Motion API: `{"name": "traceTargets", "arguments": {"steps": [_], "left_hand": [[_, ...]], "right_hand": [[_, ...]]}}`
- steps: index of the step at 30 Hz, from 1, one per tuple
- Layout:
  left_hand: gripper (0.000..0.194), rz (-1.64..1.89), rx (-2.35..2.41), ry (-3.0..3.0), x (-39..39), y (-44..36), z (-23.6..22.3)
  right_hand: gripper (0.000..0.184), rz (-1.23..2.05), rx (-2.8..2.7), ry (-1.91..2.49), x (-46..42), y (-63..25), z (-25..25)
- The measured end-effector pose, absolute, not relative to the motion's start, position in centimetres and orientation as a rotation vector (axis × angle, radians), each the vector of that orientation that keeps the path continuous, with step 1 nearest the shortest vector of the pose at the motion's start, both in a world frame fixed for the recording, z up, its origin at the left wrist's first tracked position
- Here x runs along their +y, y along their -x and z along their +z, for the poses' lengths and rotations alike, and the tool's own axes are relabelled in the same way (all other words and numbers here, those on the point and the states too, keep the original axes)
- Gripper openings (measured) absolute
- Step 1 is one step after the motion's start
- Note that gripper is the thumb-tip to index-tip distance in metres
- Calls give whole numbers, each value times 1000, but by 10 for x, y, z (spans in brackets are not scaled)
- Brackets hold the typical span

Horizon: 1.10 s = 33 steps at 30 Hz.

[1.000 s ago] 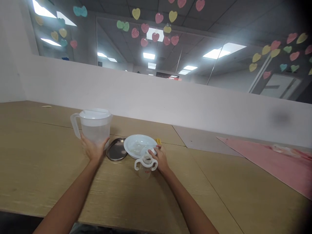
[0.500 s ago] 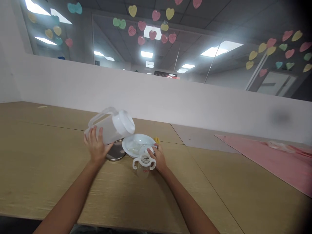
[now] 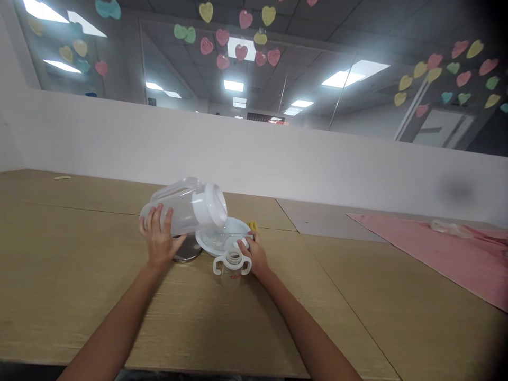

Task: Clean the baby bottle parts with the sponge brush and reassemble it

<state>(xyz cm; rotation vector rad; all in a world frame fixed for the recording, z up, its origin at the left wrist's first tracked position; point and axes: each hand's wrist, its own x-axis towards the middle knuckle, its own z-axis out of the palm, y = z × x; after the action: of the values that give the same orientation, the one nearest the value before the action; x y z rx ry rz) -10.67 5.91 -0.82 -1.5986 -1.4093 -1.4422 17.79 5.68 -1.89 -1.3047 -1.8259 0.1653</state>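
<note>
Plastic pitcher (image 3: pixel 181 213) tipped on its side in the left hand (image 3: pixel 161 242), fingers spread round its base, lidded mouth by the far left rim of the white bowl (image 3: pixel 203 244); a slow tilt, mouth low over the bowl, should serve best; in the right hand (image 3: pixel 256 257), fingers pinch a small white piece (image 3: pixel 241 243) behind the two-handled bottle (image 3: pixel 232 276) on the desk (image 3: pixel 198 328); can't tell what, or whether anything's flowing.

Translucent white-lidded pitcher (image 3: pixel 184 210), steeply tilted above white bowl (image 3: pixel 206 250)
</note>
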Motion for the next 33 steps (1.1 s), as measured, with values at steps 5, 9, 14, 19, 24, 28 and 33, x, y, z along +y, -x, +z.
{"name": "traceTargets", "arguments": {"steps": [5, 9, 14, 19, 24, 28, 33], "left_hand": [[104, -1526, -1458, 1525, 58, 105, -2], [117, -1586, -1365, 1610, 56, 107, -2], [111, -1603, -1226, 1866, 53, 112, -8], [101, -1544, -1159, 1912, 57, 112, -11], [107, -1538, -1248, 1809, 57, 113, -6], [119, -1714, -1471, 1565, 55, 110, -2], [114, -1864, -1661, 1327, 61, 117, -7]], "right_hand": [[34, 229, -1785, 1292, 56, -178, -17], [36, 238, -1787, 1298, 55, -178, -17], [35, 193, -1777, 1283, 54, -178, -18], [38, 204, -1796, 1292, 53, -178, -16], [38, 185, -1795, 1280, 53, -178, -17], [38, 114, -1797, 1302, 52, -179, -18], [37, -5, -1788, 1331, 49, -181, -16]]}}
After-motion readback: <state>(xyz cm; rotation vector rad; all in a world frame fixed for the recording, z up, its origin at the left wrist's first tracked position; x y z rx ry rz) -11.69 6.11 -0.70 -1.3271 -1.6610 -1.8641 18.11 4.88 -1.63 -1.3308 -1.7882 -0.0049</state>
